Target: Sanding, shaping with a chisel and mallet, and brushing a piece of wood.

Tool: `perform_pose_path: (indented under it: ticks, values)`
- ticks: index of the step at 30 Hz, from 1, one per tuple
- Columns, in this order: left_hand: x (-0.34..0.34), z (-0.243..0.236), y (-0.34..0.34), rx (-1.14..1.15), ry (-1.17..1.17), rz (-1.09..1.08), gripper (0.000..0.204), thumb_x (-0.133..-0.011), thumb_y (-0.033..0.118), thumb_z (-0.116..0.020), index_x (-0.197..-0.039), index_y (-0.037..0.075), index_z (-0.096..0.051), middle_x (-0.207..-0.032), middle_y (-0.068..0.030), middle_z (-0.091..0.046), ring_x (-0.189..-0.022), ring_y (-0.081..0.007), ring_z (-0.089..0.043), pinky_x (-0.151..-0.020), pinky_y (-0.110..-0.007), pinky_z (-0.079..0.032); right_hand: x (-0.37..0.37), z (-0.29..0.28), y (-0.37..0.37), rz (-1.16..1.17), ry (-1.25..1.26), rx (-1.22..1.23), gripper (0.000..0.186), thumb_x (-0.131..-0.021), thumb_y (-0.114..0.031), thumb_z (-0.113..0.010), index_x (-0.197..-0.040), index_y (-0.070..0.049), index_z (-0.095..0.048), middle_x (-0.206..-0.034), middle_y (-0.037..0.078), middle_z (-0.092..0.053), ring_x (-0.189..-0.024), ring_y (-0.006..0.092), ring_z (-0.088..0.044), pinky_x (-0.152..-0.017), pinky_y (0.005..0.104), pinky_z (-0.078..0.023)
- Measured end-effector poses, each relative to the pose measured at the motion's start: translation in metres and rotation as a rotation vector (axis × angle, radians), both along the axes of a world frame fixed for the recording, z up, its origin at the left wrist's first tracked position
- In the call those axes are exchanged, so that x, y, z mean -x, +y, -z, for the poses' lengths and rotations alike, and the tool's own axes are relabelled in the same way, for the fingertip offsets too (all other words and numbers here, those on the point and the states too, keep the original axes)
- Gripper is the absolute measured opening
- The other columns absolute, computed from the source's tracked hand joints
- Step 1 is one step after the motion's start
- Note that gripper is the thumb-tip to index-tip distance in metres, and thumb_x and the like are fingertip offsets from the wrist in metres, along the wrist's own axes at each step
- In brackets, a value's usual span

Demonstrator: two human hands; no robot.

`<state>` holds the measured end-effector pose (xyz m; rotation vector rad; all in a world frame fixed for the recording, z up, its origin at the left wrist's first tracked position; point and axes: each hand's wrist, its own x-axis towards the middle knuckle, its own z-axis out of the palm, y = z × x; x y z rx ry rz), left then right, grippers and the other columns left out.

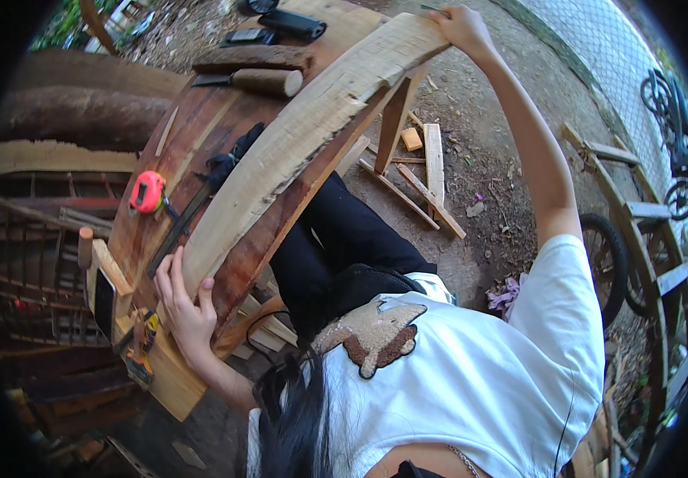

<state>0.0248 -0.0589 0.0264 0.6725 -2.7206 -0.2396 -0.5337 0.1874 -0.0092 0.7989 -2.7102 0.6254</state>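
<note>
A long pale rough plank (296,143) lies diagonally along the edge of a reddish wooden bench (153,159). At the plank's near end, my left hand (187,299) has its fingers curled over it. My right hand (463,28) grips the far end at the top right; what else, if anything, is at those fingertips is too small to name. Beside the plank are a pink tape measure (148,191), a dark metal bar (173,239) and black cloth (228,163). A wooden-handled chisel (267,80), a brown wood piece (250,57) and black tool cases (296,24) sit toward the back.
A yellow-handled tool (141,350) is at the bench's near left. A log (69,119) and rack (37,263) stand left. Loose boards (433,171) lie on the dirt ground below. A wooden ladder (646,209), bicycles (670,167) and wire fence (607,56) are at the right.
</note>
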Motion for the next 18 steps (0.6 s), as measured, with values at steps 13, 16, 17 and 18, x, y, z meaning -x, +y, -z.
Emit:
perform_pose_path:
  ticks: [13,16,17,18]
  values:
    - [-0.008,0.012,0.002,0.026,0.030,-0.031,0.068,-0.083,0.045,-0.058,-0.131,0.001,-0.040,-0.124,-0.0202,-0.040,-0.110,-0.0394,-0.042,-0.094,-0.048,-0.034,-0.075,-0.051,-0.036,-0.108,0.143,0.438,0.032,-0.091,-0.038,-0.055,-0.105,-0.011,-0.065,-0.080,0.009,-0.068,-0.072,0.0200,-0.063,-0.065,0.0309,-0.047]
    - [-0.006,0.005,0.004,-0.043,0.041,-0.045,0.067,-0.080,0.040,-0.063,-0.131,0.002,-0.041,-0.124,-0.0185,-0.041,-0.110,-0.0384,-0.043,-0.094,-0.047,-0.035,-0.136,-0.067,-0.077,-0.332,-0.101,0.504,0.032,-0.091,-0.032,-0.059,-0.109,-0.006,-0.060,-0.082,0.004,-0.063,-0.069,0.0083,-0.053,-0.060,0.0227,-0.044]
    - [-0.004,0.007,0.004,-0.056,0.068,-0.047,0.067,-0.079,0.039,-0.065,-0.130,0.002,-0.042,-0.122,-0.0167,-0.043,-0.109,-0.0371,-0.044,-0.094,-0.047,-0.036,-0.156,-0.071,-0.092,-0.424,-0.176,0.509,0.032,-0.091,-0.033,-0.059,-0.109,-0.006,-0.059,-0.080,0.005,-0.063,-0.067,0.0080,-0.053,-0.058,0.0228,-0.043]
    - [-0.005,0.009,0.002,-0.059,0.068,-0.060,0.067,-0.079,0.039,-0.065,-0.130,0.002,-0.042,-0.122,-0.0167,-0.043,-0.109,-0.0371,-0.044,-0.094,-0.047,-0.036,-0.181,-0.079,-0.108,-0.504,-0.300,0.477,0.034,-0.088,-0.035,-0.062,-0.107,-0.006,-0.061,-0.086,0.012,-0.067,-0.074,0.0170,-0.064,-0.063,0.0309,-0.051]
